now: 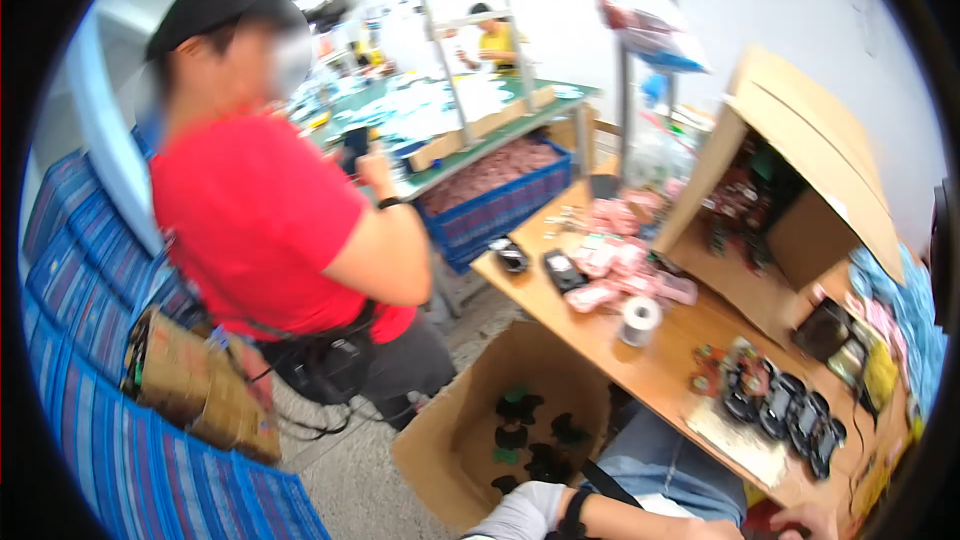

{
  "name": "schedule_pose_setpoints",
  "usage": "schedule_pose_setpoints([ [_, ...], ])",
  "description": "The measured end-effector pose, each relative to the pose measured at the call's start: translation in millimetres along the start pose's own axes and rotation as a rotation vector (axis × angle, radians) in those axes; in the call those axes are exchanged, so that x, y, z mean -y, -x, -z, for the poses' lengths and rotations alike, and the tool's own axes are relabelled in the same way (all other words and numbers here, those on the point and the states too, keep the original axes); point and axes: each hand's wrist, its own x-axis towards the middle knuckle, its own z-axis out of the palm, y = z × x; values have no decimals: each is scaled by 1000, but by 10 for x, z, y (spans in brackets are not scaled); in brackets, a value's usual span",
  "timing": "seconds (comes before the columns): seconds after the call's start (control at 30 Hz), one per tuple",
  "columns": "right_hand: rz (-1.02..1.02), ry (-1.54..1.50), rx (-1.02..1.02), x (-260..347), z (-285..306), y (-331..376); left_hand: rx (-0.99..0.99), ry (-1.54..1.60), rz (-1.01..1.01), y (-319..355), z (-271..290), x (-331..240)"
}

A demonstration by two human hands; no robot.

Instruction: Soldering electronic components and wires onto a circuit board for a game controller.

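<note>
My left arm, with a grey sleeve and a black band, reaches in along the lower edge; my left hand [725, 530] is mostly cut off there, its fingers hidden. Beside it, at the lower right, part of my right hand [812, 518] shows with curled fingers near a small red thing [762, 514]. What they hold, if anything, cannot be made out. Just beyond my hands, a row of black game controller parts [785, 405] lies on the wooden table [560, 315], next to a pale flat sheet [735, 443].
A cardboard box [425, 455] holding dark controller parts stands left of my legs. On the table are a white roll [640, 320], pink bundles [615, 255] and an open carton [800, 130]. A person in red [265, 220] stands at the left near blue striped bags [120, 410].
</note>
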Motion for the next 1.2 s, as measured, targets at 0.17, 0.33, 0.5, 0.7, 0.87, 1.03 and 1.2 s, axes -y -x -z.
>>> schedule_pose_setpoints([
  [0.17, -92, -117, -236, -521, -137, 295, -38, 105, 20, 403, 84, 200],
  [0.33, -216, -155, -324, -840, -51, 443, -75, 164, 282, 952, 268, 216],
  [0.5, -238, -181, -442, -1065, 10, 459, -159, 311, 450, 986, 370, 134],
  [0.7, -287, -138, -768, -1431, 141, 537, -327, 302, 525, 767, 517, 200],
  [0.87, -352, -21, -985, -1989, 247, 220, -377, 324, 605, 467, 746, 320],
  [1.03, -406, 30, -1005, -2930, 634, -181, -321, 352, 539, -88, 1027, 391],
  [1.2, -506, -249, -850, -3605, 932, -478, -77, 299, 442, -825, 1403, 693],
])
